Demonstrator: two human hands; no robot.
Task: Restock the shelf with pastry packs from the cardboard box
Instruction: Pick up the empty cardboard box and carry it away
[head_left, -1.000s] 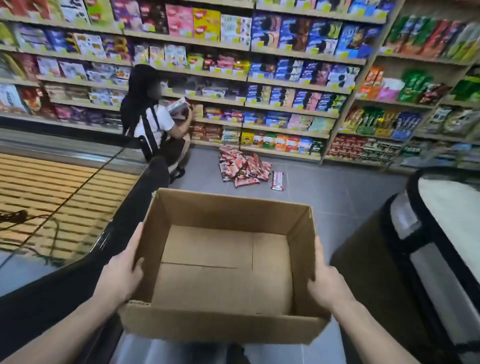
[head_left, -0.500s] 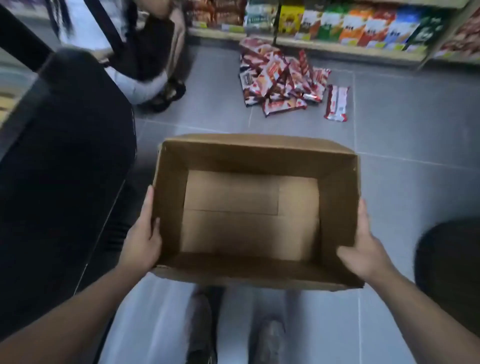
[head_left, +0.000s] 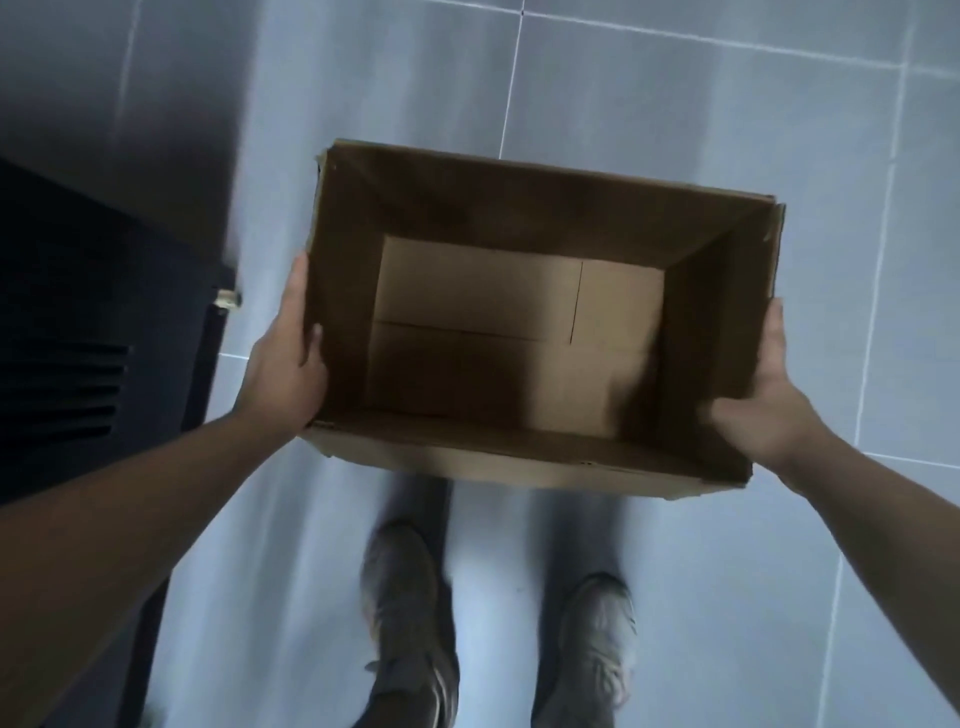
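- The cardboard box is held in the air over the grey tiled floor, open side up, with nothing inside but its bare folded bottom flaps.
- The left hand grips the box's left wall, the thumb hooked over the rim to the inside, the fingers flat against the outside.
- The right hand grips the right wall near the close corner, the thumb reaching over the rim into the box (this hand is blurred, so the fingers under or behind the wall are hard to make out).
- The two hands are well apart, one on each side of the box.
- Below the box stand the person's two shoes on the tiles, both smeared by motion.
- To the left stands a dark cabinet with a slatted vent low on its side.
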